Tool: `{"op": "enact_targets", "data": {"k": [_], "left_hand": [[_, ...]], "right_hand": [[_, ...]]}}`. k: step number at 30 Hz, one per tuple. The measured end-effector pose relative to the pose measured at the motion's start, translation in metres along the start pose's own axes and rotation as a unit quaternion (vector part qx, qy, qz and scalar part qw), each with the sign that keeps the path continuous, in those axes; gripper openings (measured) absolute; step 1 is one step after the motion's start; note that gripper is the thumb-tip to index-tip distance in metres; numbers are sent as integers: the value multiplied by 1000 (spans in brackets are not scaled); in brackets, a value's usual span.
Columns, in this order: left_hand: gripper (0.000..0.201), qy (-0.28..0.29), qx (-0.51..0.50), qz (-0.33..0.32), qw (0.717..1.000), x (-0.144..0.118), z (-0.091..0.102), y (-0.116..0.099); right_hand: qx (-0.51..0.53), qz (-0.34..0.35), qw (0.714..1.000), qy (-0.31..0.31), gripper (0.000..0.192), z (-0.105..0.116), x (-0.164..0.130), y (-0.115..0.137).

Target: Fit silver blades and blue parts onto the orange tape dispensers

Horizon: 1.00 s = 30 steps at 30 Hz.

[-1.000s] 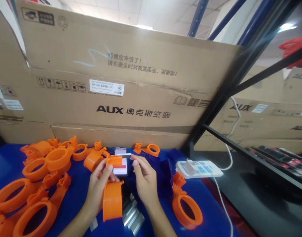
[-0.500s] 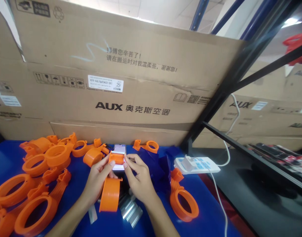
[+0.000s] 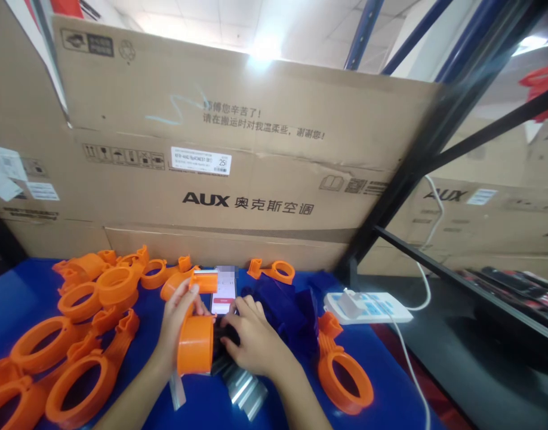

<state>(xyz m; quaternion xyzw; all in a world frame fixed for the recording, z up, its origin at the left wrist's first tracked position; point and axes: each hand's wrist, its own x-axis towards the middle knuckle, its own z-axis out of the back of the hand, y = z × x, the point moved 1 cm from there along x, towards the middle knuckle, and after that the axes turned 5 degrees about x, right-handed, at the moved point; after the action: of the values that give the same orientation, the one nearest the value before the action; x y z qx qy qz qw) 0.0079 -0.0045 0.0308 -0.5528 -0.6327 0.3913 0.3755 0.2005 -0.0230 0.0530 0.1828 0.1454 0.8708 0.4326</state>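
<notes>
My left hand (image 3: 178, 316) is closed around an orange plastic tape dispenser (image 3: 196, 346). Its ring hangs low, and its toothed head points up between thumb and fingers. My right hand (image 3: 251, 334) reaches down over a pile of small dark parts (image 3: 224, 334), fingers curled in; what they pinch, if anything, is hidden. Just below lie shiny metal strips (image 3: 245, 388). A phone (image 3: 224, 292) with a lit screen lies behind both hands. Below the left hand is a pale flat strip (image 3: 177, 391).
Several more orange dispensers (image 3: 117, 286) lie at the left, one (image 3: 345, 382) at the right and another (image 3: 280, 272) at the back. Dark blue plastic (image 3: 285, 304) lies near a white power strip (image 3: 368, 307) with cables. A large carton (image 3: 256, 155) stands behind the blue table (image 3: 153, 325).
My right hand has let go of the dispenser's head and moved down to the dark parts. My left hand keeps the dispenser, shifted slightly left. The view has tilted a little.
</notes>
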Motion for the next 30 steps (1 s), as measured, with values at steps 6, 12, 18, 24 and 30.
{"op": "enact_targets", "data": {"k": [6,12,18,24,30], "left_hand": [[42,-8,2,-15,1000,-7,-4,1],[60,18,70,-11,997,-16,-13,12],[53,71,128,-48,988,-25,-21,15],[50,70,137,-70,986,-27,-23,10],[39,75,127,-27,989,-24,-22,11]], "right_hand": [[52,-20,987,-150,9,7,6,-4],[116,15,929,-352,21,10,6,-9],[85,69,947,-301,27,4,4,-5],[75,65,955,-280,31,5,2,-1],[142,89,949,-268,35,8,1,5]]}}
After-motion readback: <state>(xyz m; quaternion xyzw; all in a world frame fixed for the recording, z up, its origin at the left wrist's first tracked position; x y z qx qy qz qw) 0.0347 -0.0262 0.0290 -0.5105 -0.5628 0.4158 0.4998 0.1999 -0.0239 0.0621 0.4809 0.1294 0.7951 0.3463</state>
